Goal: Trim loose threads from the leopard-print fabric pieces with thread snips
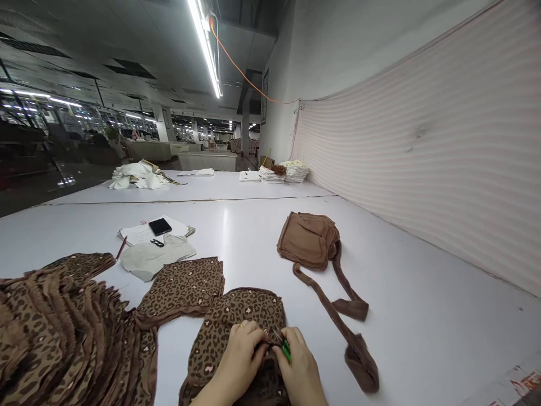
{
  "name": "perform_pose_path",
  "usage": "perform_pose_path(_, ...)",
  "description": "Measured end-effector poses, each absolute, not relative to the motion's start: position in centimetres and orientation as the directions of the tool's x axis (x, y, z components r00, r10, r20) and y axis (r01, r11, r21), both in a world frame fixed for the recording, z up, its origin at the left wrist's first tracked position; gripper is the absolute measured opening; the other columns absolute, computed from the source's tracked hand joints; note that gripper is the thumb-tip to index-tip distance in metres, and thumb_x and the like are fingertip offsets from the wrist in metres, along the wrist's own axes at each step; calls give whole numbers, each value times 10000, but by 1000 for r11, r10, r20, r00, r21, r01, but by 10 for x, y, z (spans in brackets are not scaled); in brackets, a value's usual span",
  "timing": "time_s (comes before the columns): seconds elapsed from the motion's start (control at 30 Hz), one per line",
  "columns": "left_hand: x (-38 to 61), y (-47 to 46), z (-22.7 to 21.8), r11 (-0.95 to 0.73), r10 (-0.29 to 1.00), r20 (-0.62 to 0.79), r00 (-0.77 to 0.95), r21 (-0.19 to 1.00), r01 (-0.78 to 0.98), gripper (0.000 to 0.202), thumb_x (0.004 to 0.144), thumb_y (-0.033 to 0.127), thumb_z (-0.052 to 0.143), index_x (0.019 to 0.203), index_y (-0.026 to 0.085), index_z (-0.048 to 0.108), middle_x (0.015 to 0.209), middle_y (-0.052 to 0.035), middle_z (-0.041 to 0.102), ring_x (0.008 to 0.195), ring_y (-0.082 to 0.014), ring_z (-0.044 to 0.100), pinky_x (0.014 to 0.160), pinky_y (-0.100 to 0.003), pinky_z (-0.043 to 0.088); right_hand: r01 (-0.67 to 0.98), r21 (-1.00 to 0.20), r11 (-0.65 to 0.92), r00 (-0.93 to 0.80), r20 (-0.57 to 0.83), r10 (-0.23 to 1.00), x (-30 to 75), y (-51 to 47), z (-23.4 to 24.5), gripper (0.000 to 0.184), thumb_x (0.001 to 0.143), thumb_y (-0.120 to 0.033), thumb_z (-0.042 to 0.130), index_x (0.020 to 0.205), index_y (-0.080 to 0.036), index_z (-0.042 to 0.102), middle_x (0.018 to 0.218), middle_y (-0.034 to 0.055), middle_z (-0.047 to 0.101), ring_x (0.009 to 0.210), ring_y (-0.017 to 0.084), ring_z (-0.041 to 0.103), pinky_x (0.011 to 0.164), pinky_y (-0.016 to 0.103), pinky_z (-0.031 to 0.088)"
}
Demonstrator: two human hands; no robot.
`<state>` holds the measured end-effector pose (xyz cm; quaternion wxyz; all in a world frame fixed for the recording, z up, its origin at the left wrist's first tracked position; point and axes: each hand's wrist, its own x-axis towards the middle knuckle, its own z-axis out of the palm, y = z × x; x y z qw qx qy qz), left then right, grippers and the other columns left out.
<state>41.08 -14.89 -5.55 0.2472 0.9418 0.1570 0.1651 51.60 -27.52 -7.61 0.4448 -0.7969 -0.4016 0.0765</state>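
In front of me lies a brown leopard-print fabric piece (236, 307), apparently layered, with both hands over it. My left hand (245, 352) pinches a bit of its cloth between thumb and forefinger. My right hand (298, 361) is closed round green-handled thread snips (286, 348), whose metal blades point up and left at the pinched spot. The fingertips of both hands almost meet there. Just left is a flat stack of leopard-print pieces (186, 287). A large fanned pile of the same cut fabric (71, 332) spreads over the table's left side.
Folded plain brown fabric (308, 239) with long trailing strips (323, 290) lies to the right. Back left are white papers, a black phone (160, 226), a pale fabric piece (152, 258) and a dark red pen (121, 248). White stacks (296, 171) stand at the table's far end, beside a sheet-covered wall (414, 146).
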Motion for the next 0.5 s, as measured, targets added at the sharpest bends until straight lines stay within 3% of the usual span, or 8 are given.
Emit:
perform_pose_path(0.1,410,-151,-61,-859,353,312,882,483,173,151,868,100,469,864,211,571,878,-12,583,865,-195,508,807,-369,362,423,-888,-180,701,195,686,513,-282,-72,153,802,-299,548,924,-217,593,924,61,606,904,243,575,779,323,444)
perform_pose_path(0.2,407,-152,-65,-893,307,406,861,435,114,156,867,85,456,870,206,556,861,-13,571,837,-192,500,800,-371,359,-29,-998,-49,647,-57,760,506,-287,-73,387,783,-543,603,904,-177,632,848,69,652,638,181,593,572,270,456)
perform_pose_path(0.27,406,-153,-66,-911,277,460,843,405,77,164,872,79,443,882,204,549,854,-13,565,822,-189,496,797,-372,354,-345,-937,-59,533,-247,809,501,-288,-79,570,725,-682,601,888,-137,645,733,66,654,403,97,463,393,222,319)
perform_pose_path(0.33,404,-154,-67,-924,250,502,828,380,49,171,876,78,434,898,204,546,847,-13,563,808,-188,493,793,-372,348,-548,-830,-105,426,-384,819,496,-289,-87,635,651,-710,652,850,-107,654,620,57,632,329,53,372,355,192,206)
perform_pose_path(0.43,402,-155,-68,-935,229,543,808,353,28,176,878,75,423,902,203,542,834,-13,559,795,-187,487,793,-370,341,-685,-714,-146,340,-490,803,492,-291,-98,627,580,-683,719,789,-95,663,523,43,600,329,51,389,356,169,189)
perform_pose_path(0.5,401,-156,-68,-939,213,555,804,342,13,177,878,75,424,896,204,543,823,-11,555,791,-185,484,796,-369,335,-695,-702,-152,334,-504,797,490,-293,-103,620,569,-673,733,792,-97,674,527,40,608,342,53,409,363,162,217)
